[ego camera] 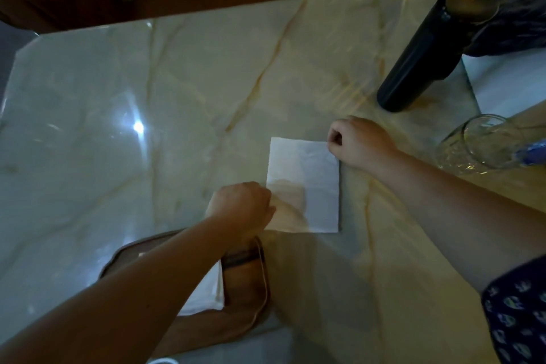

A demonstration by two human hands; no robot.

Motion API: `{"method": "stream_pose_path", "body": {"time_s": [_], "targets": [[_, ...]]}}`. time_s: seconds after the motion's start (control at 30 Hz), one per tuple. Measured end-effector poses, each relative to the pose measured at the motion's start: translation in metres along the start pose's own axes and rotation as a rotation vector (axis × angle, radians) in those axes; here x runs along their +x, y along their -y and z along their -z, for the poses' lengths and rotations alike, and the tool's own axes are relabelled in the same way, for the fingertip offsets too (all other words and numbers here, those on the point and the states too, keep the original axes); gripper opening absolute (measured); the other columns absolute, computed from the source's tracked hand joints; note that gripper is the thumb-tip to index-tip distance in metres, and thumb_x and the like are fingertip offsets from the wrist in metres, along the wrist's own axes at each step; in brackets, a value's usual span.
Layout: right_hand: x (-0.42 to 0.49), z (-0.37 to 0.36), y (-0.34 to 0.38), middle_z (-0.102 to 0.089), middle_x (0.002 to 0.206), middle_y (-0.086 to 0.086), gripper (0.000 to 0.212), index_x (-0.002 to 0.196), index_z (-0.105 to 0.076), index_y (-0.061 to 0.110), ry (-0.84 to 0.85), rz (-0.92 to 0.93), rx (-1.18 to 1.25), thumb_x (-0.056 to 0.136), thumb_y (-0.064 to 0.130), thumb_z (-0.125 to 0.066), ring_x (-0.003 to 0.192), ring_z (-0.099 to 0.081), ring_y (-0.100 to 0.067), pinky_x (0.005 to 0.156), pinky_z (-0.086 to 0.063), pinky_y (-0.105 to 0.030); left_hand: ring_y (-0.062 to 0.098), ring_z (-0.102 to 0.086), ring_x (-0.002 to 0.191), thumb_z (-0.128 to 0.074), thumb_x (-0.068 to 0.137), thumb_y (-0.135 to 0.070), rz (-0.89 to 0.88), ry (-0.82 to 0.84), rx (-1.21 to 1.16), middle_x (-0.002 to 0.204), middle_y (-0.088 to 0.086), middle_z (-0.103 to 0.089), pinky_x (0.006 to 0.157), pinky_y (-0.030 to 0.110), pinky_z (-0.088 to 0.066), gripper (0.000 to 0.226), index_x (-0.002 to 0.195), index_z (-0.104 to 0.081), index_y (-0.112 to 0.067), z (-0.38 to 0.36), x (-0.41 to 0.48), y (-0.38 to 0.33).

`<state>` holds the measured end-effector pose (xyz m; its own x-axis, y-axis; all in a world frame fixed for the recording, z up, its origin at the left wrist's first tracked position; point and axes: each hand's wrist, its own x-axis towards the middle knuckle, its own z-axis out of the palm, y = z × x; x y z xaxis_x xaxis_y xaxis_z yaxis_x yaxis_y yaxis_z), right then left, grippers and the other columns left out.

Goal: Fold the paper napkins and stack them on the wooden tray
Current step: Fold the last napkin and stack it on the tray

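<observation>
A white paper napkin [310, 180] lies flat on the marble table, roughly rectangular. My left hand [240, 207] pinches its near left edge, and the paper there is lifted and creased. My right hand [359, 142] is closed on the napkin's far right corner. Near the table's front edge sits the wooden tray [245, 284], under my left forearm. A folded white napkin [206, 292] rests on the tray, partly hidden by that arm.
A dark bottle [425, 56] with a cork stands at the back right. A clear glass [484, 142] sits to the right of my right hand. Patterned blue cloth [520, 18] lies behind the bottle. The marble table [118, 112] stretches wide to the left.
</observation>
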<state>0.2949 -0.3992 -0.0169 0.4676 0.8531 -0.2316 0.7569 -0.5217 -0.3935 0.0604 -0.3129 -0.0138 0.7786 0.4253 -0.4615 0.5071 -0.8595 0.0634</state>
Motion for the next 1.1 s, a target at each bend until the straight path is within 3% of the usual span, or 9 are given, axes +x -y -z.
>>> {"method": "stream_pose_path", "body": {"time_s": [0.13, 0.23, 0.3, 0.43, 0.53, 0.73, 0.87, 1.0, 1.1], "targets": [[0.0, 0.008, 0.009, -0.065, 0.083, -0.006, 0.005, 0.079, -0.062, 0.015, 0.004, 0.181, 0.019, 0.078, 0.019, -0.059, 0.075, -0.06, -0.027, 0.065, -0.05, -0.039, 0.017, -0.056, 0.076, -0.052, 0.087, -0.045, 0.003, -0.16, -0.149, 0.093, -0.002, -0.059, 0.055, 0.028, -0.041, 0.024, 0.095, -0.06, -0.023, 0.011, 0.004, 0.0], [-0.012, 0.012, 0.015, -0.065, 0.08, -0.007, 0.006, 0.078, -0.061, 0.012, -0.034, 0.309, 0.025, 0.079, 0.019, -0.062, 0.073, -0.059, -0.027, 0.06, -0.045, -0.035, 0.025, -0.049, 0.104, -0.066, 0.079, -0.035, -0.029, -0.398, -0.213, 0.114, 0.005, -0.052, 0.082, 0.041, -0.046, 0.043, 0.115, -0.049, -0.02, 0.022, 0.016, 0.005], [-0.024, 0.014, 0.019, -0.064, 0.078, -0.006, 0.007, 0.078, -0.061, 0.012, -0.052, 0.369, 0.011, 0.079, 0.018, -0.063, 0.072, -0.058, -0.025, 0.057, -0.037, -0.031, 0.027, -0.046, 0.114, -0.067, 0.078, -0.036, -0.046, -0.397, -0.149, 0.124, 0.006, -0.052, 0.091, 0.045, -0.043, 0.057, 0.126, -0.041, -0.02, 0.029, 0.025, 0.006], [-0.052, 0.016, 0.025, -0.063, 0.073, -0.005, 0.005, 0.074, -0.062, 0.011, -0.064, 0.435, 0.0, 0.076, 0.014, -0.065, 0.067, -0.058, -0.026, 0.059, -0.033, -0.028, 0.023, -0.056, 0.091, -0.053, 0.087, -0.034, -0.127, -0.311, 0.027, 0.099, 0.001, -0.063, 0.079, 0.037, -0.041, 0.021, 0.105, -0.059, -0.022, 0.031, 0.021, 0.0], [-0.072, 0.01, 0.023, -0.063, 0.074, -0.005, 0.005, 0.074, -0.062, 0.012, -0.035, 0.468, -0.015, 0.077, 0.016, -0.065, 0.068, -0.059, -0.027, 0.062, -0.039, -0.033, 0.02, -0.054, 0.073, -0.053, 0.087, -0.03, -0.207, -0.318, 0.075, 0.083, -0.001, -0.062, 0.064, 0.031, -0.035, 0.013, 0.091, -0.062, -0.022, 0.024, 0.005, -0.007], [-0.107, -0.014, 0.015, -0.062, 0.073, -0.001, 0.008, 0.073, -0.061, 0.017, 0.056, 0.473, 0.04, 0.075, 0.02, -0.067, 0.07, -0.06, -0.026, 0.065, -0.044, -0.037, 0.023, -0.058, 0.083, -0.052, 0.087, -0.042, -0.328, -0.215, 0.038, 0.096, 0.003, -0.066, 0.072, 0.036, -0.042, 0.024, 0.098, -0.061, -0.022, 0.004, -0.017, -0.017], [-0.115, -0.022, 0.008, -0.062, 0.072, 0.003, 0.02, 0.076, -0.063, 0.017, 0.086, 0.412, 0.084, 0.075, 0.035, -0.072, 0.07, -0.058, -0.018, 0.065, -0.043, -0.032, 0.022, -0.061, 0.083, -0.045, 0.088, -0.05, -0.344, -0.107, -0.076, 0.096, 0.002, -0.066, 0.075, 0.035, -0.049, 0.033, 0.1, -0.06, -0.023, -0.001, -0.023, -0.016], [-0.098, -0.02, 0.003, -0.059, 0.075, 0.002, 0.014, 0.078, -0.064, 0.017, -0.014, 0.282, 0.153, 0.08, 0.029, -0.069, 0.069, -0.059, -0.018, 0.06, -0.038, -0.026, 0.023, -0.06, 0.081, -0.051, 0.088, -0.042, -0.224, -0.217, -0.237, 0.093, 0.003, -0.064, 0.07, 0.035, -0.051, 0.025, 0.097, -0.063, -0.021, 0.0, -0.015, -0.011], [-0.078, -0.022, 0.003, -0.059, 0.088, 0.0, 0.013, 0.085, -0.062, 0.017, -0.072, 0.164, 0.136, 0.081, 0.029, -0.066, 0.078, -0.059, -0.02, 0.063, -0.041, -0.029, 0.024, -0.054, 0.097, -0.055, 0.088, -0.032, -0.07, -0.272, -0.288, 0.106, 0.004, -0.059, 0.078, 0.037, -0.046, 0.023, 0.108, -0.058, -0.021, -0.003, 0.002, -0.004]]}}
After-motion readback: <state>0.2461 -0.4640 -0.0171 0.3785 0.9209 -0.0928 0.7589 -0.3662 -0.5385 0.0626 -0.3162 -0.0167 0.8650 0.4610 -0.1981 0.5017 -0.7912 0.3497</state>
